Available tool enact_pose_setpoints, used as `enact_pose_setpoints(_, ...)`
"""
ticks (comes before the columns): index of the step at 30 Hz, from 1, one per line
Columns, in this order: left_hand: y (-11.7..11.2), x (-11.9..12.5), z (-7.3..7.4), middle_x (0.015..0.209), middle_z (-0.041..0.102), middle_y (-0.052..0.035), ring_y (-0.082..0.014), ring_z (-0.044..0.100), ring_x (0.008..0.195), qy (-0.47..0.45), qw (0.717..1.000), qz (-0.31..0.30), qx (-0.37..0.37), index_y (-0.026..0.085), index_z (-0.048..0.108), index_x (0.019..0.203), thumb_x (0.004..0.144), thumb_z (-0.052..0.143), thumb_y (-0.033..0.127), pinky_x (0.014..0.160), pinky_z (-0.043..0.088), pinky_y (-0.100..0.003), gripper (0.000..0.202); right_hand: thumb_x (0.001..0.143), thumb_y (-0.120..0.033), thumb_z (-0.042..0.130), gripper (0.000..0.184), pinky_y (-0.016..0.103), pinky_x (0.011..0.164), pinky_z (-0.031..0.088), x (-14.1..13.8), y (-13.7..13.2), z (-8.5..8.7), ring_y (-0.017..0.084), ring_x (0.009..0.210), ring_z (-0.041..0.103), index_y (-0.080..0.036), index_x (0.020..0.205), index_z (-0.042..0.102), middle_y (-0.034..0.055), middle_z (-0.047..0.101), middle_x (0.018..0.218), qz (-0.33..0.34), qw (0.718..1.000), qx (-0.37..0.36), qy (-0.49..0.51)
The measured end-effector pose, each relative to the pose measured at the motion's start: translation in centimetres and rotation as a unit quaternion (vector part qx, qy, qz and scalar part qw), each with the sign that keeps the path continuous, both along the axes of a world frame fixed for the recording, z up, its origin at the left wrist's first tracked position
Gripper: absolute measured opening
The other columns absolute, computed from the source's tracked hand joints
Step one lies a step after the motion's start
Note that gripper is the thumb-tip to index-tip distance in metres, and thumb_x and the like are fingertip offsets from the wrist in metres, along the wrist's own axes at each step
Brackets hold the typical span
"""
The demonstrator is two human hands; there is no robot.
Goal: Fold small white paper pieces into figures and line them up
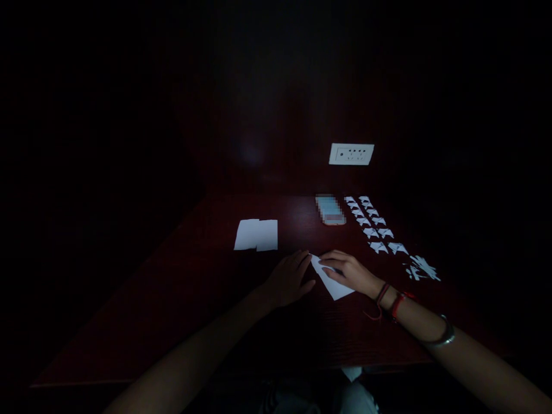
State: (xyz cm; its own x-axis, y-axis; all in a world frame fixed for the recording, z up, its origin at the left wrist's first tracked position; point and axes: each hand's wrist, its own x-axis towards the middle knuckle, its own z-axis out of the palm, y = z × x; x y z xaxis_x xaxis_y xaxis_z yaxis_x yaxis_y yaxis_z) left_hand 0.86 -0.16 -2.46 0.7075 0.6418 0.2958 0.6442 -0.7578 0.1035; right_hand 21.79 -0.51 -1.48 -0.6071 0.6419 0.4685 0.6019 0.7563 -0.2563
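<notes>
White, tapering paper piece [337,289] between hands, partly under the nearer right hand [351,273], fingers spread across it. Long axis slants bodyward and right from its narrow tip, at left hand's [288,280] fingertips; left thumb held wide.

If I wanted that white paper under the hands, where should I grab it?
Probably pinch the bottom corner of the white paper, coming from the person's side. That corner points back that way and sticks out uncovered, while the right hand lies over the upper part and the left hand's fingers are at the far tip.
</notes>
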Motion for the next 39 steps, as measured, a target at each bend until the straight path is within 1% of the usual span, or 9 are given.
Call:
enact_pose_setpoints(6,0.11,-0.06,-0.05,0.132,0.024,-0.0104,-0.0231,0.022,0.121,0.012,1.0,-0.001,-0.006,0.013,0.021,0.126,0.082,0.033,0.045,0.095,0.025,-0.039,0.056,0.079,-0.021,0.044,0.023,0.031,0.079,0.045,0.06,0.01,-0.13,0.016,0.089,0.053,-0.017,0.096,0.058,0.007,0.058,0.095,-0.01,0.999,-0.023,0.039)
enact_pose_setpoints(12,0.01,-0.07,0.16,0.132,0.025,-0.0074,-0.0234,0.021,0.121,0.018,1.0,-0.003,-0.02,0.016,0.025,0.125,0.082,0.033,0.044,0.095,0.025,-0.039,0.052,0.079,-0.019,0.043,0.02,0.03,0.079,0.045,0.07,0.08,-0.22,0.014,0.088,0.053,-0.016,0.091,0.059,0.0057,0.058,0.095,-0.013,0.998,-0.048,0.046)
enact_pose_setpoints(16,-0.1,-0.01,0.35,0.132,0.026,-0.0074,-0.0231,0.021,0.121,0.018,1.0,-0.004,-0.02,0.016,0.026,0.125,0.082,0.032,0.043,0.096,0.024,-0.039,0.051,0.08,-0.017,0.041,0.023,0.029,0.081,0.043,0.05,0.17,-0.13,0.013,0.09,0.052,-0.017,0.096,0.058,0.0053,0.057,0.097,-0.011,0.997,-0.06,0.052)
enact_pose_setpoints(19,-0.09,0.04,0.33,0.131,0.027,-0.0086,-0.0245,0.022,0.12,0.021,1.0,-0.008,-0.018,0.016,0.028,0.124,0.083,0.033,0.042,0.095,0.024,-0.04,0.049,0.08,-0.014,0.039,0.026,0.029,0.083,0.043,0.01,0.29,-0.09,0.013,0.091,0.051,-0.017,0.098,0.057,0.0052,0.057,0.098,-0.008,0.997,-0.062,0.052)
enact_pose_setpoints(23,-0.04,0.1,0.25,0.13,0.027,-0.0097,-0.0258,0.021,0.12,0.024,1.0,-0.012,-0.016,0.015,0.029,0.123,0.083,0.033,0.041,0.095,0.024,-0.042,0.048,0.08,-0.012,0.038,0.027,0.029,0.083,0.043,-0.02,0.38,-0.2,0.014,0.092,0.051,-0.016,0.097,0.058,0.0055,0.057,0.098,-0.003,0.997,-0.059,0.049)
enact_pose_setpoints(29,-0.09,0.17,0.36,0.132,0.025,-0.0085,-0.0262,0.021,0.12,0.024,1.0,-0.005,-0.019,0.015,0.03,0.122,0.082,0.034,0.041,0.095,0.023,-0.041,0.048,0.078,-0.01,0.04,0.028,0.032,0.081,0.043,0.1,0.41,-0.32,0.015,0.091,0.051,-0.018,0.099,0.057,0.0057,0.057,0.097,0.008,0.998,-0.048,0.048)
enact_pose_setpoints(34,-0.09,0.11,0.3,0.131,0.027,-0.0071,-0.0262,0.021,0.12,0.021,0.999,-0.008,-0.024,0.016,0.029,0.124,0.082,0.033,0.041,0.095,0.024,-0.041,0.048,0.078,-0.011,0.039,0.027,0.032,0.082,0.042,0.11,0.27,-0.13,0.015,0.092,0.05,-0.018,0.097,0.058,0.0055,0.056,0.098,0.002,0.998,-0.049,0.034)
enact_pose_setpoints(39,-0.13,0.08,0.35,0.13,0.029,-0.0079,-0.0256,0.021,0.121,0.022,1.0,-0.008,-0.02,0.016,0.03,0.123,0.083,0.032,0.042,0.095,0.022,-0.04,0.048,0.078,-0.012,0.039,0.026,0.033,0.082,0.042,0.12,0.22,-0.06,0.015,0.092,0.049,-0.018,0.095,0.058,0.0057,0.056,0.098,-0.002,0.999,-0.049,0.022)
